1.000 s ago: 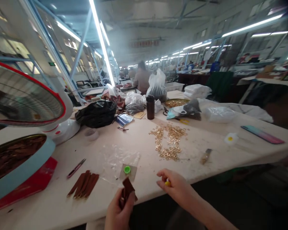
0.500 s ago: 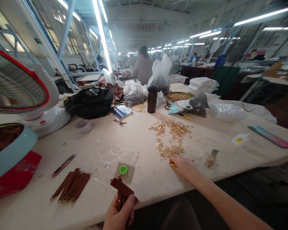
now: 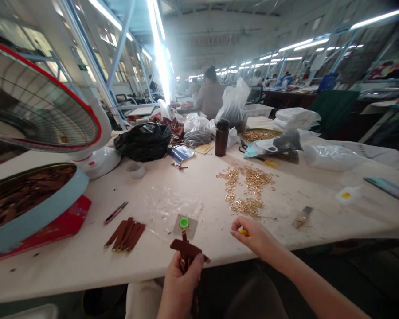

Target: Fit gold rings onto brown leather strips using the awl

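Observation:
My left hand (image 3: 182, 279) is closed on several brown strips (image 3: 186, 248) at the table's front edge. My right hand (image 3: 252, 235) has its fingers pinched together just in front of the scattered gold rings (image 3: 248, 204). Something yellow shows at its fingers; whether a ring is pinched there is too small to tell. Beyond my left hand, a green round cap (image 3: 184, 223) sits on a small grey square. A row of brown strips (image 3: 125, 235) with metal ends lies to the left.
A fan (image 3: 98, 164) and a blue-rimmed tin of brown pieces (image 3: 63, 197) stand left. Small scissors (image 3: 115, 212) lie nearby. Farther back are a black bag (image 3: 142, 141), a dark bottle (image 3: 221, 139) and yellow-handled pliers (image 3: 271, 164). A phone (image 3: 390, 190) lies right. A person sits beyond.
The view has turned left, showing more of the tin and fan. My right hand has drawn back slightly from the gold rings towards my left hand, which still holds the strips.

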Motion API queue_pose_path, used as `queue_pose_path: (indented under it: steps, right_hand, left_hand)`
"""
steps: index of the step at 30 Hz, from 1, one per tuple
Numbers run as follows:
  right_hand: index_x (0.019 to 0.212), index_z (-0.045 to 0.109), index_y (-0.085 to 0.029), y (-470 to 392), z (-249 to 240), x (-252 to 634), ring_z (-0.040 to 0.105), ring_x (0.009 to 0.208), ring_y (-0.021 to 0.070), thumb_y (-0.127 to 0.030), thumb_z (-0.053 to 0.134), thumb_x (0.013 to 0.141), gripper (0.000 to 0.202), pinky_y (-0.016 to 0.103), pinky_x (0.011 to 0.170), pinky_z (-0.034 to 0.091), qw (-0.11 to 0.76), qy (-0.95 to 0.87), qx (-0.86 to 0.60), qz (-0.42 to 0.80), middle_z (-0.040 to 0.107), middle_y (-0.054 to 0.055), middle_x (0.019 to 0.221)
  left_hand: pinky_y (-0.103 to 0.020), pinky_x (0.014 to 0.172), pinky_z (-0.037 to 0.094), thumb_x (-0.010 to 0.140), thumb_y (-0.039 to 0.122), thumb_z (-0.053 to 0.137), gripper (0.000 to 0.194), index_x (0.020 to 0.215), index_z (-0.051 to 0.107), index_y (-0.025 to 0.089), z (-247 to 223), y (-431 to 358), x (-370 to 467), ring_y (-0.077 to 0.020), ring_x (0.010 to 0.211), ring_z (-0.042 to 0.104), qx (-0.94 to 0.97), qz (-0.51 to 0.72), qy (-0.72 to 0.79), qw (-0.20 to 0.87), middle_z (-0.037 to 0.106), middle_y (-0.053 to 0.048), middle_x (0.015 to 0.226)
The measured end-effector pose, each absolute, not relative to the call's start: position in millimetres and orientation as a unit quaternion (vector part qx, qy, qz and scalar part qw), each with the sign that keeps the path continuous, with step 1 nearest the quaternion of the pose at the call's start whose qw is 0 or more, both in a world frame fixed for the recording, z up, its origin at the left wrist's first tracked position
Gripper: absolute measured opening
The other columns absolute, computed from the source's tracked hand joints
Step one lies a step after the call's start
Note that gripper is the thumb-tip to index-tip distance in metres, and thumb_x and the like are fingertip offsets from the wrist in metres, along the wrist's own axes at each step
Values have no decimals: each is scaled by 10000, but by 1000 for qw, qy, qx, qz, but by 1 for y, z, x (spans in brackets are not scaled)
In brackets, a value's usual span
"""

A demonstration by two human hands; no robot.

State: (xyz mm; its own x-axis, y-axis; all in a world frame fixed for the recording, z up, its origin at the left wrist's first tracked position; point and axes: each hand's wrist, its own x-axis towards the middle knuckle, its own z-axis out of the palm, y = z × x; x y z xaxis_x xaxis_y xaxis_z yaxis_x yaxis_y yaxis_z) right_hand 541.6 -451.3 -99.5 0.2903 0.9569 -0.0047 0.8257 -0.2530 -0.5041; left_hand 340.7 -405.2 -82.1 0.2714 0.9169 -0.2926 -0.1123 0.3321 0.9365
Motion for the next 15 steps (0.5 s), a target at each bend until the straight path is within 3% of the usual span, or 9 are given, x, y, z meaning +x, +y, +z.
queue_pose_path:
  steps: [5, 8, 11, 15]
  right_hand:
    - [790, 560, -190, -469, -74, 479, 487, 504, 141, -208, 473, 797, 89, 227, 494, 378, 388, -549, -714, 194, 540, -28, 582]
    - [794, 564, -193, -475, -64, 461, 486, 508, 142, -192, 453, 783, 112, 229, 502, 388, 431, -552, -685, 201, 539, -19, 591]
    - [809, 557, -197, -478, -58, 454, 492, 527, 146, -173, 458, 764, 112, 234, 516, 398, 447, -557, -668, 208, 552, -10, 623]
    - [828, 561, -202, -480, -59, 450, 500, 558, 145, -187, 476, 782, 98, 231, 531, 408, 467, -551, -645, 251, 567, -10, 660]
  left_hand:
    - [-193, 473, 364, 660, 258, 653, 101, 670, 614, 165, -68, -413, 339, -90, 485, 454, 531, 426, 430, 593, 551, 31, 549]
    - [-223, 596, 443, 697, 185, 615, 10, 690, 617, 193, -67, -419, 332, -141, 627, 564, 610, 450, 383, 528, 612, 0, 650]
    - [-277, 688, 474, 681, 117, 619, 109, 722, 635, 217, -70, -423, 320, -190, 749, 613, 670, 478, 336, 458, 663, -37, 756]
    - [-329, 692, 494, 640, 88, 652, 223, 789, 688, 250, -76, -423, 304, -235, 771, 645, 764, 459, 278, 358, 711, -86, 845]
